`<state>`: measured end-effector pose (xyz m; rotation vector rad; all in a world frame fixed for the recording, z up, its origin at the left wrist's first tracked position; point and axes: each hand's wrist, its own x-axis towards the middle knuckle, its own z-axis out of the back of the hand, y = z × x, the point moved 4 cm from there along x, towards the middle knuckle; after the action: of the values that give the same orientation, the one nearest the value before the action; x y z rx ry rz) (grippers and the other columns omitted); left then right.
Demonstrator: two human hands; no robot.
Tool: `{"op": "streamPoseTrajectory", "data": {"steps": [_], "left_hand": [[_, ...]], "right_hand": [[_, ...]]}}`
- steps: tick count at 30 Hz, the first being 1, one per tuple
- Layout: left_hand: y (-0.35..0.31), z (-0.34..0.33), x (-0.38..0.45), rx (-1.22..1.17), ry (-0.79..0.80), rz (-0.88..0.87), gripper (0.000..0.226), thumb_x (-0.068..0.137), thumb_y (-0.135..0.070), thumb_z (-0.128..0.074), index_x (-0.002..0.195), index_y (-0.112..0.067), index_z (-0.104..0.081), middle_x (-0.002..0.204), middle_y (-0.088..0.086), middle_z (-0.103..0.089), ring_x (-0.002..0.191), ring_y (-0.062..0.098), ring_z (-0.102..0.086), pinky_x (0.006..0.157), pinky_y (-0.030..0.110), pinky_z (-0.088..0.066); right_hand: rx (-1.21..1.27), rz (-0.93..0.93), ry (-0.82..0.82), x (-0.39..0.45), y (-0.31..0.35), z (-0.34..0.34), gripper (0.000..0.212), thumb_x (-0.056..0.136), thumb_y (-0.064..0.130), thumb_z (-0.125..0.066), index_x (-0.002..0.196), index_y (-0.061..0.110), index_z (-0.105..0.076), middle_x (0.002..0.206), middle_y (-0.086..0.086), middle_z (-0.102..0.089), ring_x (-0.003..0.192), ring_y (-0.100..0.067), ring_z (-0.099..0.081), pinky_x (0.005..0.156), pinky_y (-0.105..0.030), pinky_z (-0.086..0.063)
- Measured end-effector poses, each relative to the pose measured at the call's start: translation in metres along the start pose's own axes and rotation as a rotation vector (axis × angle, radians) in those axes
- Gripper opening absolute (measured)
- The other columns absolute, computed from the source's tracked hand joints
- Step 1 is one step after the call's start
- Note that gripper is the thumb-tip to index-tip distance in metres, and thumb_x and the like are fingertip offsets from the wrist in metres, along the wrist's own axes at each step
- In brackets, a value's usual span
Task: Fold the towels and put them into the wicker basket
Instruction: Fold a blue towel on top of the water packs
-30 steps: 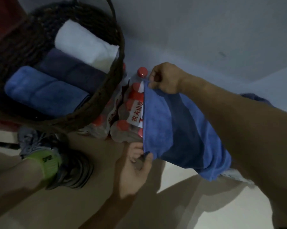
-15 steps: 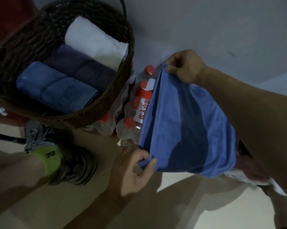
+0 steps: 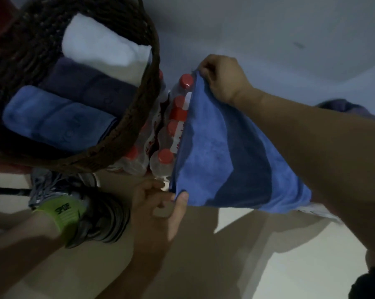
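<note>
A blue towel hangs stretched between my two hands, doubled over under my right forearm. My right hand pinches its upper corner near the wall. My left hand pinches the lower corner between thumb and fingers. The dark wicker basket stands at the upper left. Inside it lie three folded towels side by side: a white one, a dark navy one and a blue one.
A shrink-wrapped pack of water bottles with red caps stands between the basket and the towel. My foot in a sneaker and green sock rests on the floor below the basket. Another dark cloth lies at the right, by the wall.
The towel's left edge has been pulled taut and straighter between my hands. My right hand dropped slightly and my left hand keeps pinching the lower corner.
</note>
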<state>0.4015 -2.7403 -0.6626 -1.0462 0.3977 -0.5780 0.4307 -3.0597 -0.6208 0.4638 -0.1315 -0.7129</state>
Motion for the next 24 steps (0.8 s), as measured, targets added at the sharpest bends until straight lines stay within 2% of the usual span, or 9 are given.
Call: {"op": "streamPoseTrajectory", "data": {"steps": [2, 4, 7, 11, 16, 18, 20, 22, 24], "left_hand": [[0.006, -0.004, -0.001, -0.14, 0.016, 0.153, 0.027, 0.079, -0.029, -0.074, 0.058, -0.023, -0.057, 0.092, -0.018, -0.064, 0.083, -0.004, -0.062, 0.074, 0.009, -0.042], [0.013, -0.01, -0.004, -0.29, 0.069, 0.325, 0.024, 0.081, -0.02, -0.076, 0.064, -0.017, -0.059, 0.07, -0.003, -0.069, 0.066, 0.006, -0.065, 0.062, 0.017, -0.047], [0.015, -0.01, -0.001, -0.355, 0.113, 0.332, 0.017, 0.084, -0.013, -0.073, 0.081, -0.008, -0.057, 0.059, 0.006, -0.064, 0.059, 0.017, -0.065, 0.059, 0.021, -0.049], [0.028, -0.012, -0.002, -0.387, 0.199, 0.426, 0.005, 0.092, -0.017, -0.063, 0.089, -0.013, -0.066, 0.058, 0.01, -0.066, 0.054, 0.015, -0.064, 0.059, 0.018, -0.05], [0.039, -0.009, 0.008, -0.068, 0.248, 0.391, 0.026, 0.09, -0.035, -0.063, 0.073, -0.014, -0.063, 0.058, 0.003, -0.067, 0.05, 0.009, -0.061, 0.054, 0.024, -0.048], [0.038, -0.015, 0.014, 0.132, 0.508, 0.489, 0.038, 0.09, -0.043, -0.057, 0.076, -0.009, -0.063, 0.06, 0.005, -0.068, 0.046, 0.009, -0.06, 0.051, 0.03, -0.049], [0.032, -0.014, 0.016, 0.435, 0.821, 0.535, 0.041, 0.091, -0.051, -0.053, 0.093, -0.012, -0.064, 0.069, 0.006, -0.069, 0.043, 0.009, -0.059, 0.045, 0.024, -0.048], [0.015, -0.01, 0.025, 0.663, 0.977, 0.378, 0.043, 0.09, -0.055, -0.052, 0.103, -0.015, -0.061, 0.08, 0.002, -0.066, 0.044, 0.007, -0.052, 0.043, 0.02, -0.042], [-0.02, -0.017, 0.044, 0.666, 0.961, 0.145, 0.041, 0.091, -0.054, -0.053, 0.08, -0.015, -0.061, 0.069, 0.003, -0.064, 0.041, 0.008, -0.044, 0.048, 0.023, -0.04]], "right_hand": [[-0.052, 0.019, 0.019, 0.001, 0.002, -0.003, 0.029, 0.1, 0.02, -0.047, 0.114, 0.006, -0.068, 0.12, -0.013, -0.067, 0.111, -0.029, -0.06, 0.095, -0.035, -0.045], [-0.084, 0.014, 0.028, 0.002, 0.001, -0.004, 0.03, 0.1, 0.02, -0.046, 0.115, 0.006, -0.067, 0.122, -0.014, -0.065, 0.111, -0.03, -0.058, 0.095, -0.037, -0.045], [-0.079, 0.031, -0.021, 0.002, -0.001, -0.004, 0.024, 0.098, 0.019, -0.044, 0.105, 0.006, -0.063, 0.113, -0.015, -0.062, 0.102, -0.03, -0.056, 0.088, -0.039, -0.043], [-0.097, 0.064, -0.071, 0.003, 0.003, -0.012, 0.02, 0.099, 0.019, -0.042, 0.099, 0.007, -0.059, 0.108, -0.015, -0.059, 0.102, -0.03, -0.053, 0.086, -0.042, -0.041], [-0.153, -0.042, -0.088, 0.001, 0.004, -0.02, 0.027, 0.1, 0.033, -0.045, 0.111, 0.012, -0.06, 0.118, -0.01, -0.058, 0.114, -0.029, -0.05, 0.091, -0.039, -0.038], [-0.118, -0.029, -0.165, -0.014, 0.001, -0.003, 0.031, 0.098, 0.036, -0.048, 0.118, 0.015, -0.058, 0.121, -0.008, -0.056, 0.116, -0.027, -0.05, 0.092, -0.039, -0.037], [-0.093, 0.014, -0.221, -0.037, -0.009, 0.022, 0.031, 0.098, 0.033, -0.051, 0.119, 0.012, -0.059, 0.119, -0.01, -0.058, 0.114, -0.028, -0.052, 0.094, -0.04, -0.04], [-0.055, 0.011, -0.194, -0.063, -0.03, 0.048, 0.026, 0.096, 0.025, -0.055, 0.112, 0.007, -0.063, 0.109, -0.014, -0.063, 0.105, -0.031, -0.058, 0.091, -0.038, -0.043], [-0.049, -0.117, -0.094, -0.09, -0.067, 0.074, 0.02, 0.094, 0.022, -0.059, 0.105, 0.007, -0.066, 0.101, -0.012, -0.069, 0.095, -0.031, -0.062, 0.086, -0.033, -0.046]]}}
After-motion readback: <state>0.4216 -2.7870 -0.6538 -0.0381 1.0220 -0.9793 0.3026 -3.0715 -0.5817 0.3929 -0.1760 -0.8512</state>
